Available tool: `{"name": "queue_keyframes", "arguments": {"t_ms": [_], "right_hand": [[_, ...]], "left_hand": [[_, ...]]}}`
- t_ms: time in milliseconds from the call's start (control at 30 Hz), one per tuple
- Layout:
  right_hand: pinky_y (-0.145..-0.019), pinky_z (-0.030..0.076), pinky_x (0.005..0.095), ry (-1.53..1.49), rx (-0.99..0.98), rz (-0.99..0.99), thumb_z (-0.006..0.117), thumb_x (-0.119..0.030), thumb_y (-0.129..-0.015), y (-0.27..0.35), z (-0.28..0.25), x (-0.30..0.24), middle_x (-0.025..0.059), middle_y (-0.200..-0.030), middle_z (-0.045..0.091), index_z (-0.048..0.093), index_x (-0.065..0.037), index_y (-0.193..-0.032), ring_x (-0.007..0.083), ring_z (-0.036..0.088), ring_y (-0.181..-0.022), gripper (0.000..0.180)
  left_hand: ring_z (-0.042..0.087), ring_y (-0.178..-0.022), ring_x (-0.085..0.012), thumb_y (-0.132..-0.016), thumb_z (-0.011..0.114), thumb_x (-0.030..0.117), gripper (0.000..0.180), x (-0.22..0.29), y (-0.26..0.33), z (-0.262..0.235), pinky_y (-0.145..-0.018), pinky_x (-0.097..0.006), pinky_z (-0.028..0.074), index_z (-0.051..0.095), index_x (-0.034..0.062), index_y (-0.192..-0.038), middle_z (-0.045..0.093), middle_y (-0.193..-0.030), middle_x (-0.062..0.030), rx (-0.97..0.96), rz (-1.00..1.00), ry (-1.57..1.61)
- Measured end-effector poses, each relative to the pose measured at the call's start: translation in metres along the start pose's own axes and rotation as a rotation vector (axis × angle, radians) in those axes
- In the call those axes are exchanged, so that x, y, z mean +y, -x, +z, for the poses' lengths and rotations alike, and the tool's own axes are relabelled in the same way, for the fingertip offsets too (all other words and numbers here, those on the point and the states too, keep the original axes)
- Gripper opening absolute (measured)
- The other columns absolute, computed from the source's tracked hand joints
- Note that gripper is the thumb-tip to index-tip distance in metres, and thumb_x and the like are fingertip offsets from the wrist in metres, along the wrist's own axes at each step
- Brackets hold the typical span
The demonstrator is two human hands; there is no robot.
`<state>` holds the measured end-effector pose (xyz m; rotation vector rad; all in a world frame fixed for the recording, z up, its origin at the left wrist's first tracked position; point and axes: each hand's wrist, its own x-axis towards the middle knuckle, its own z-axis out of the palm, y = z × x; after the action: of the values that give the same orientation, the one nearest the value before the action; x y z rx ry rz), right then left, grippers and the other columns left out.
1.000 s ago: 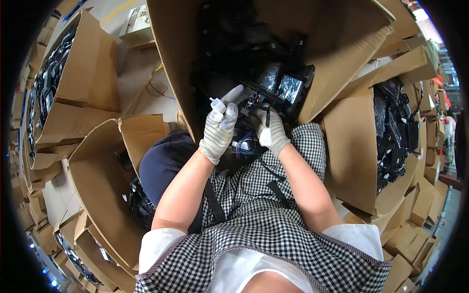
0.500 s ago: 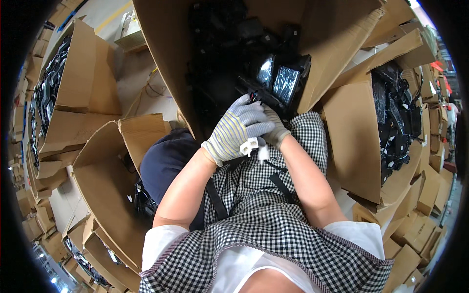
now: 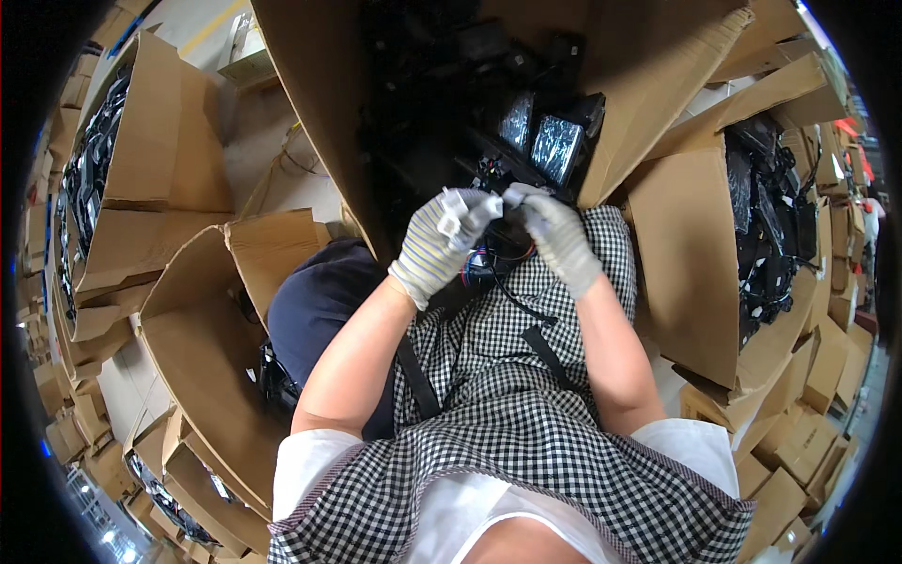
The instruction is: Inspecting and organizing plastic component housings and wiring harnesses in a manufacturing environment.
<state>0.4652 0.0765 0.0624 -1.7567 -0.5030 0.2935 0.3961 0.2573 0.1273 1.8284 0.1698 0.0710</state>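
White plug connectors [image 3: 455, 214] are pinched in the fingers of my left hand [image 3: 423, 249], which wears a striped knit glove. My right hand [image 3: 564, 242], gloved too, is a short way to the right with its fingertips pressed together. Whatever it holds is too small and blurred to make out. Below and between the hands, thin coloured wires [image 3: 481, 263] and a black cable [image 3: 512, 299] hang over my checked apron [image 3: 489, 357]. Just beyond them, a large cardboard box [image 3: 653, 103] holds black parts, among them shiny film-wrapped blocks [image 3: 556, 148].
An open carton [image 3: 681, 268] of black wrapped parts stands at the right. To the left are a tall carton [image 3: 150, 141] of black parts and a nearer carton [image 3: 202, 348] with a few cables inside. More cartons [image 3: 803, 442] are stacked behind on the right.
My hands, close together before, have moved apart, the right one to the right. The white connectors have risen with my left hand, and coloured wires now show between the hands.
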Motion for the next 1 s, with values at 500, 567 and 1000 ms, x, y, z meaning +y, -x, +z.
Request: {"name": "queue_keyframes", "arguments": {"t_ms": [500, 567, 1000], "right_hand": [[-0.036, 0.022, 0.0201, -0.388, -0.361, 0.568, 0.063, -0.031, -0.085, -0.001, -0.04, -0.082, -0.0047, -0.044, 0.038, 0.067, 0.0, -0.08, 0.0034, 0.03, -0.036, 0.031], [-0.036, 0.021, 0.0199, -0.472, -0.397, 0.627, 0.064, -0.03, -0.085, 0.001, -0.042, -0.071, -0.005, -0.044, 0.038, 0.067, 0.0, -0.079, 0.0032, 0.029, -0.035, 0.031], [-0.035, 0.019, 0.0193, -0.637, -0.414, 0.731, 0.067, -0.026, -0.083, 0.012, -0.026, -0.034, -0.0044, -0.045, 0.04, 0.067, 0.001, -0.076, 0.0027, 0.03, -0.036, 0.028]], "left_hand": [[0.059, -0.071, -0.0142, -0.088, 0.062, 0.038, 0.035, -0.013, 0.0, -0.008, -0.064, -0.028, 0.047, 0.068, 0.0071, -0.103, 0.064, -0.083, -0.0045, -0.223, -0.058, 0.08], [0.06, -0.072, -0.0172, -0.088, 0.061, 0.038, 0.035, -0.018, -0.003, -0.012, -0.066, -0.029, 0.048, 0.067, 0.007, -0.103, 0.065, -0.084, -0.0064, -0.276, 0.054, -0.114], [0.063, -0.078, -0.0266, -0.083, 0.066, 0.032, 0.03, -0.042, -0.008, -0.019, -0.071, -0.033, 0.049, 0.067, 0.0069, -0.099, 0.067, -0.088, -0.0091, -0.462, 0.377, -0.646]]}}
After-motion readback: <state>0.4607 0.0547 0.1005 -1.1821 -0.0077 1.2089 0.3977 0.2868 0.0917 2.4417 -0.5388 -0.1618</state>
